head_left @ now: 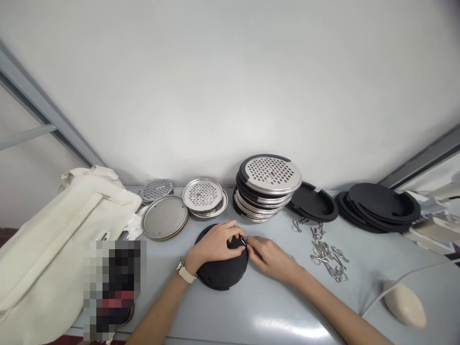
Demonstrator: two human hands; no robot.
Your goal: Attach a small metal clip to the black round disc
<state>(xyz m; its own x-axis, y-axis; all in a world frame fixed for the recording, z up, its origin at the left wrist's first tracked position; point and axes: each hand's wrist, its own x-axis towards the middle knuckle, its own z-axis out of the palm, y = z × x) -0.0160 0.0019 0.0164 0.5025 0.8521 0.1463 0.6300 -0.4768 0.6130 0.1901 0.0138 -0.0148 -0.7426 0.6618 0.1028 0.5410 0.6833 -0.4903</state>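
A round black disc [223, 273], seemingly plastic or rubber, lies on the table in front of me. My left hand [217, 242] arches over its upper part, with thumb and index finger closing around a small metal wire clip [243, 241] at the right rim. From the right, my right hand [268, 256] meets the same spot, its fingertips pinched together at the clip. The fingers partly hide the clip, so how it sits in the rim is hard to tell. Right of my hands lies a loose heap of similar metal clips [328, 256].
Behind stand a tall stack of black rings and perforated metal discs [271, 175], more perforated discs [203, 194] and plain metal discs [164, 218]. Black discs [381, 206] are piled at right, near a beige computer mouse [404, 304]. Cream fabric [53, 249] covers the left.
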